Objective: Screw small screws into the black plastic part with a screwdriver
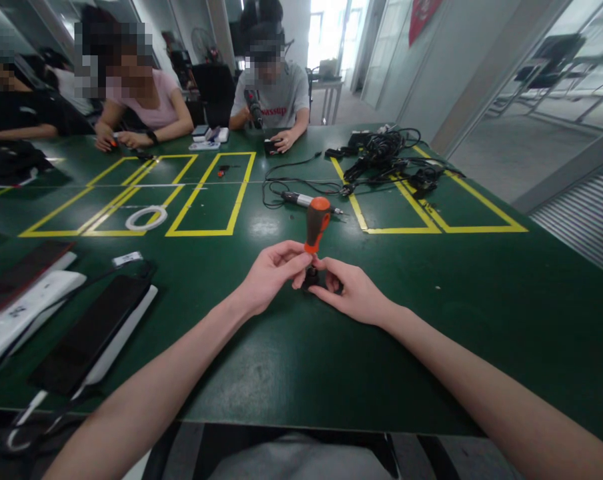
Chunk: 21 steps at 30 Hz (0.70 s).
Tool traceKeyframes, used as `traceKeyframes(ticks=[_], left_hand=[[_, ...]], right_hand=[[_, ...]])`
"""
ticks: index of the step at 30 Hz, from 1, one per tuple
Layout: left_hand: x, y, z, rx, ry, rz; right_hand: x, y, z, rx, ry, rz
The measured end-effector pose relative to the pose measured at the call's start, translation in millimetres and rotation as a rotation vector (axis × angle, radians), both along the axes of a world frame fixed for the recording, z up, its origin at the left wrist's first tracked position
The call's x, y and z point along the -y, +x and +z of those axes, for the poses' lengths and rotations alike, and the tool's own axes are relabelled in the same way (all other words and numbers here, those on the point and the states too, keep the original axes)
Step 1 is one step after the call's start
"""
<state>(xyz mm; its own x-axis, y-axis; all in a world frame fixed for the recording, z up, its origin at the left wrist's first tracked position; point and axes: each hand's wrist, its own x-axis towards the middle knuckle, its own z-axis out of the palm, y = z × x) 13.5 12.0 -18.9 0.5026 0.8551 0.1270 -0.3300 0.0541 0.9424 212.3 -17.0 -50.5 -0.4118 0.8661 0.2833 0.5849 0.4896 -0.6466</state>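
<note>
Left hand fingers pinch a smooth orange-black screwdriver handle; right hand fingers pinch a small black part on the matte green surface.

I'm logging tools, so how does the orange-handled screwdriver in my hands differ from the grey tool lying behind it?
The orange-handled screwdriver stands upright; the grey tool lies flat on the green table. The left hand pinches the screwdriver and the right hand holds its black lower end; the grey tool is untouched. The screwdriver's handle is thick, the grey tool slim. Both are hand tools.
</note>
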Motion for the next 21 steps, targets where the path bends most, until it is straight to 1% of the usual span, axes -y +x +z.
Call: traceKeyframes(ticks=[6,10,14,21], left_hand=[[0.5,-1.1,1.9,0.009,-0.035,-0.013],[0.1,-0.7,2.5,0.01,-0.011,-0.033],[-0.6,-0.2,0.7,0.005,0.016,-0.011],[-1.2,-0.9,0.5,0.02,-0.015,0.026]], right_hand=[[0.2,0.3,0.8,0.005,-0.012,0.002],[0.4,0.7,0.6,0.0,-0.011,0.007],[0.8,0.9,0.8,-0.005,-0.013,0.005],[0.8,0.3,1.8,-0.01,-0.013,0.011]])
